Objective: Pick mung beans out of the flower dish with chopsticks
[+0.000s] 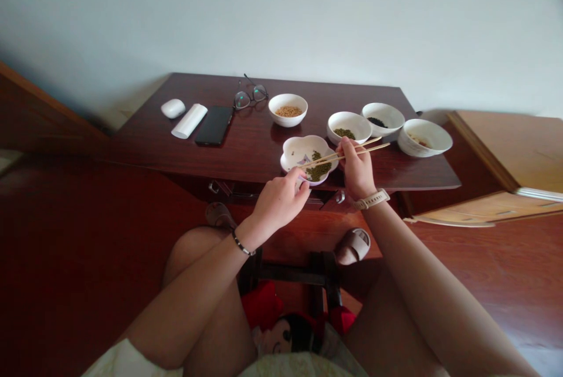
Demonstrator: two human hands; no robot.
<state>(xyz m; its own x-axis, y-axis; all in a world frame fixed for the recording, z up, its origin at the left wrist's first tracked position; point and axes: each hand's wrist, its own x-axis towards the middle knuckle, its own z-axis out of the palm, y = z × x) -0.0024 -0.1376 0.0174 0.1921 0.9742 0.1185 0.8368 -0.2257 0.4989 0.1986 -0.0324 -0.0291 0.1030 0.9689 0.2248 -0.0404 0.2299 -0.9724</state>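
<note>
1. A pair of wooden chopsticks [352,151] is lying in the right hand [358,170], its long axis running nearly level across the view. The tips are pointing left and slightly toward the person, and they are hanging over the dish; the upper ends are sticking out to the right past the hand.
2. The right hand's fingers [347,148] are closed, gripping the chopsticks.
3. The tips are reaching over a white flower-shaped dish [299,150], which is sitting at the desk's near edge and holding a heap of green beans [319,170].
4. The left hand [281,200] is resting at the dish's near side, its fingers [295,176] curled and pressing on the rim.
5. Just beyond the right hand, a white bowl of green seeds [345,126] is standing behind the chopsticks, not touching them.
6. Farther right, a bowl of black seeds [382,114] and a bowl with pale contents [424,138] are sitting side by side.
7. Past the dish, a bowl of tan grains [288,109] is standing near a pair of glasses [250,95].
8. At the far left of the dark wooden desk [250,157], a black phone [214,125], a white oblong case [189,121] and a white mouse [173,108] are lying together.
</note>
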